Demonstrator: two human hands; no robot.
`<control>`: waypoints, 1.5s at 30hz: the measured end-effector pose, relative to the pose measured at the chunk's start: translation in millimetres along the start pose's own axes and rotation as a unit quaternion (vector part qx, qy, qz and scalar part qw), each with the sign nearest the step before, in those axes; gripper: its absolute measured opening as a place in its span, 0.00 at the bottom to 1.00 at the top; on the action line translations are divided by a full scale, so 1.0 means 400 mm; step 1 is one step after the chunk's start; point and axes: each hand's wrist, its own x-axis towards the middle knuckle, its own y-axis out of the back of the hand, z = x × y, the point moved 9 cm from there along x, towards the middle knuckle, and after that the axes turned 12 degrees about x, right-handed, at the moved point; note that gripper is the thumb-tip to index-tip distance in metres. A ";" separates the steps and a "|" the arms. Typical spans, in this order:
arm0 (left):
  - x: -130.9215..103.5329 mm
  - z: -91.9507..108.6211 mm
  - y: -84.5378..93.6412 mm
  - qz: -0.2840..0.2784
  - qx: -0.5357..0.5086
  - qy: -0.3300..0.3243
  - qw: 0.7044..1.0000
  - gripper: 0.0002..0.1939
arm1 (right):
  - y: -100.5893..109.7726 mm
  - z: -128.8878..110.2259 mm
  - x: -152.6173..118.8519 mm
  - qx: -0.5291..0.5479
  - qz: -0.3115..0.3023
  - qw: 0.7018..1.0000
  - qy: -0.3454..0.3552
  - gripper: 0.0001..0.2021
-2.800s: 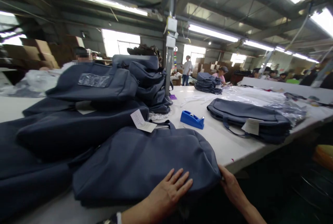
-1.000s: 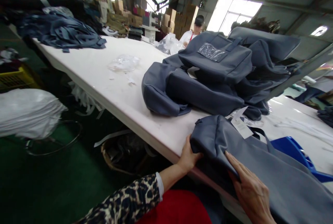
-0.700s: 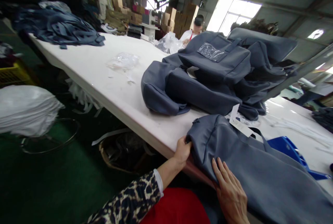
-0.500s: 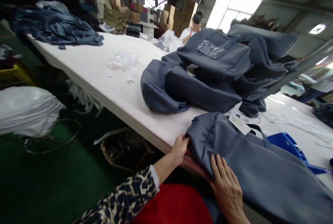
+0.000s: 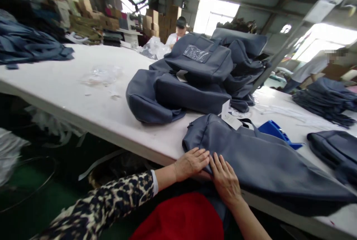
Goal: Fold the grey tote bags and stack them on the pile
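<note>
A long dark blue-grey bag (image 5: 259,158) lies along the near edge of the white table. White paper tags (image 5: 231,120) and a strap (image 5: 251,123) show on its far side. My left hand (image 5: 192,164) rests on the bag's near left end, fingers stretched out over the material. Close beside it, my right hand (image 5: 225,178) lies with fingers extended on the bag's near side. Neither hand is closed around anything. Both thumbs are mostly hidden. Just beyond, several similar bags (image 5: 192,91) are heaped up, the upper one with a clear pocket (image 5: 196,53).
A blue plastic object (image 5: 279,134) sits behind the bag, and another dark bag (image 5: 334,154) lies right. Stacked dark pieces (image 5: 329,99) are farther right. Clear plastic (image 5: 102,74) lies on the white table (image 5: 111,115). A slanted metal pole (image 5: 275,60) rises behind. Two people are in the background.
My left hand has let go of the bag's left end corner and moved right, now flat beside my right hand. My view has turned to the right.
</note>
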 end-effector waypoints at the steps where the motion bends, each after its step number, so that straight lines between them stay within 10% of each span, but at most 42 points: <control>1: 0.001 -0.004 -0.012 0.002 0.020 -0.009 1.000 0.19 | 0.005 0.003 -0.001 0.010 -0.002 1.000 -0.003 0.25; 15: 0.052 -0.017 0.010 -0.053 0.183 -0.098 0.977 0.11 | 0.107 0.328 -0.287 -0.014 -0.045 0.990 -0.130 0.34; 24: 0.076 -0.065 0.118 -0.081 0.177 -0.030 0.980 0.22 | 0.147 0.320 -0.198 -0.061 0.020 0.991 -0.120 0.20; 30: 0.150 0.103 0.176 0.015 0.247 -0.053 0.967 0.40 | 0.240 0.286 -0.064 -0.037 -0.022 0.992 -0.120 0.13; 35: 0.263 0.155 0.135 -0.034 0.287 -0.054 0.956 0.16 | 0.293 0.220 0.008 -0.025 -0.052 0.991 -0.120 0.12; 45: 0.300 0.133 0.194 -0.026 0.284 -0.076 0.955 0.04 | 0.417 0.304 -0.180 -0.127 0.052 0.972 -0.193 0.15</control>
